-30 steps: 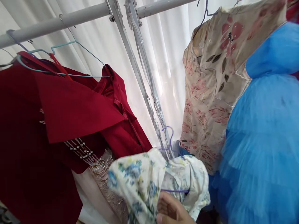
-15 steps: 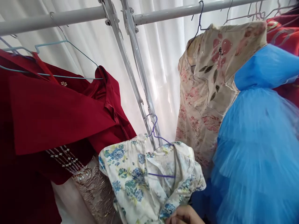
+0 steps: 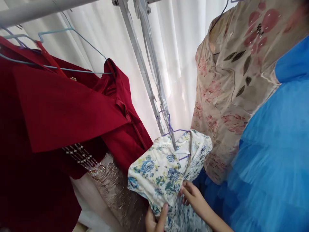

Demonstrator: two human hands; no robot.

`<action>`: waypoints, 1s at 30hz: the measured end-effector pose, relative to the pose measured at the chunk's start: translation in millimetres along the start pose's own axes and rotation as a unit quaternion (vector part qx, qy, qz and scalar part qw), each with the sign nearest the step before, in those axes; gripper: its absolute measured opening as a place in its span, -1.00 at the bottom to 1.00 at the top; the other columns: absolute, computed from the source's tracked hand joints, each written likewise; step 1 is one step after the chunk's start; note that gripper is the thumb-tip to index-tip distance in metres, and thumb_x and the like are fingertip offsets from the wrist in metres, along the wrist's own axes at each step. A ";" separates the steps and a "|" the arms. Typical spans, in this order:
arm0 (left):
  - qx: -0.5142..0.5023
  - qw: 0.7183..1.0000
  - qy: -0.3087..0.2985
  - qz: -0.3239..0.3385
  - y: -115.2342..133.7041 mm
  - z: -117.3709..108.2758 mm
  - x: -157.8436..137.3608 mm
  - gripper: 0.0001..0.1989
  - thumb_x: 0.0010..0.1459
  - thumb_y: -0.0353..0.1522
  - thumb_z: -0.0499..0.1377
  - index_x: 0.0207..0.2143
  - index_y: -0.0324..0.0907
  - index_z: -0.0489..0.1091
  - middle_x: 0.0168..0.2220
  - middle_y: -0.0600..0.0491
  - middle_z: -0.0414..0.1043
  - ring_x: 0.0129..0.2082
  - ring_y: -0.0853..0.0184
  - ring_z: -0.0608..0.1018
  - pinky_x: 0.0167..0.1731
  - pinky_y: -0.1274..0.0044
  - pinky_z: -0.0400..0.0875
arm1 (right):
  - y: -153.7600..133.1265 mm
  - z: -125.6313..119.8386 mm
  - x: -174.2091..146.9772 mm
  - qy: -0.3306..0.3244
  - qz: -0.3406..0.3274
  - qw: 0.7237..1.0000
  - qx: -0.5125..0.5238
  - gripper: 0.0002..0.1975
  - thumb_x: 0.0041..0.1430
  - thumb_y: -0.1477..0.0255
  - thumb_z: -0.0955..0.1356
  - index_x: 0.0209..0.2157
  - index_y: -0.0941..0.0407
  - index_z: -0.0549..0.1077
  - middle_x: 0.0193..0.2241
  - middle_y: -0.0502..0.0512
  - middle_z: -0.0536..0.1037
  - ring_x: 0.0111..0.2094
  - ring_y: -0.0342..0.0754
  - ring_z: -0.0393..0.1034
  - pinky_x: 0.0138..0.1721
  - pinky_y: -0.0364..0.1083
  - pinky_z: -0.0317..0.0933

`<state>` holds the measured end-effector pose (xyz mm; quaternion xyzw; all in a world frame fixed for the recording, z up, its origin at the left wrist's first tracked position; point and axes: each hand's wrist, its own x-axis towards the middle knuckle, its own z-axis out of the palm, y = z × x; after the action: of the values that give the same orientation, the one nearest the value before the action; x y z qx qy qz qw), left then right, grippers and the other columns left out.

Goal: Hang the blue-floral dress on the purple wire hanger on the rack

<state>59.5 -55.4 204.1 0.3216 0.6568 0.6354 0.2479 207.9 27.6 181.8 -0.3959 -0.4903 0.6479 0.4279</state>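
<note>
A white dress with blue and yellow flowers (image 3: 149, 170) hangs low in the middle on a thin purple hanger (image 3: 180, 130), hooked onto the grey metal brace. At its front edge, below the neckline, my right hand (image 3: 193, 196) pinches the cloth between thumb and fingers. My left hand (image 3: 155, 220) comes in from the bottom edge, thumb over the fabric and fingers behind it, closed on the side of the dress. Its lower part is cut off by the frame.
A dark red garment (image 3: 70, 119) hangs at left, over beige beaded cloth (image 3: 113, 183). At right hang a beige dress with pink flowers (image 3: 217, 106) and a blue tulle dress (image 3: 272, 151). Metal braces (image 3: 135, 48) slant down before a white curtain (image 3: 178, 54).
My left hand has come into view and taken hold of the dress. More of my right hand and forearm shows. The view has shifted, and the floral dress is turned and sits further right.
</note>
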 end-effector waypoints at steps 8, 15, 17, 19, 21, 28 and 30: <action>0.007 0.993 0.060 0.101 -20.0 -29.0 11.4 -0.40 0.06 -0.10 0.29 0.09 -0.17 0.34 0.07 -0.18 0.45 0.09 0.03 0.49 0.04 0.30 0.42 | -6.5 3.9 -18.6 0.038 -0.040 0.998 -0.029 -0.64 0.18 0.10 0.35 -0.45 0.12 0.34 -0.67 -0.04 0.44 -0.65 -0.14 0.24 -0.56 -0.15 0.10; 0.161 0.934 -0.239 0.210 -17.8 8.2 -3.9 -0.75 0.19 -0.34 0.18 -0.07 -0.13 0.47 -0.10 -0.09 0.54 -0.08 0.16 0.57 -0.05 0.38 0.45 | -1.4 12.8 -52.8 0.046 -0.024 0.999 -0.003 -0.69 0.15 0.18 0.40 -0.46 0.14 0.39 -0.77 -0.11 0.34 -0.74 -0.21 0.11 -0.64 -0.20 -0.05; 0.149 0.937 -0.241 0.203 -14.5 24.3 -10.6 -0.82 0.23 -0.34 0.13 -0.17 -0.14 0.49 -0.23 -0.06 0.57 -0.21 0.19 0.60 -0.17 0.42 0.47 | -10.1 16.3 -58.1 0.039 -0.015 0.999 0.003 -0.69 0.13 0.18 0.40 -0.45 0.14 0.39 -0.77 -0.09 0.38 -0.75 -0.22 0.12 -0.65 -0.20 -0.04; 0.136 0.941 -0.227 0.211 -11.8 32.3 -13.0 -0.84 0.25 -0.32 0.11 -0.31 -0.15 0.47 -0.37 -0.02 0.54 -0.35 0.23 0.57 -0.28 0.47 0.44 | -21.6 18.6 -59.8 0.041 -0.006 0.999 0.014 -0.68 0.12 0.17 0.40 -0.47 0.13 0.37 -0.77 -0.08 0.41 -0.77 -0.22 0.11 -0.67 -0.21 -0.03; 0.128 0.938 -0.233 0.222 -11.6 33.4 -11.7 -0.80 0.27 -0.31 0.10 -0.41 -0.14 0.40 -0.45 0.02 0.49 -0.42 0.26 0.54 -0.34 0.50 0.40 | -35.7 19.8 -57.3 0.047 -0.004 0.998 0.028 -0.68 0.11 0.17 0.39 -0.50 0.13 0.37 -0.76 -0.06 0.43 -0.78 -0.23 0.11 -0.69 -0.21 -0.04; 0.204 0.904 -0.302 0.223 -20.2 40.4 -18.0 -0.85 0.22 -0.37 0.08 -0.43 -0.12 0.36 -0.46 0.03 0.46 -0.45 0.26 0.53 -0.40 0.50 0.36 | -130.7 20.2 -10.1 0.120 -0.123 0.983 0.069 -0.71 0.07 0.30 0.40 -0.61 0.15 0.39 -0.76 -0.07 0.39 -0.77 -0.27 0.06 -0.71 -0.22 -0.10; 0.230 0.887 -0.323 0.238 -16.3 46.8 -26.7 -0.86 0.19 -0.41 0.08 -0.44 -0.11 0.36 -0.46 0.03 0.45 -0.48 0.27 0.51 -0.44 0.51 0.32 | -165.5 21.4 7.6 0.118 -0.176 0.974 0.081 -0.69 0.07 0.30 0.40 -0.65 0.15 0.37 -0.75 -0.08 0.38 -0.77 -0.28 0.05 -0.72 -0.23 -0.10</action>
<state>110.0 -43.3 182.5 0.7039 0.5718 0.3672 0.2069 213.0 53.7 346.7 -0.3410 -0.4446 0.5484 0.6207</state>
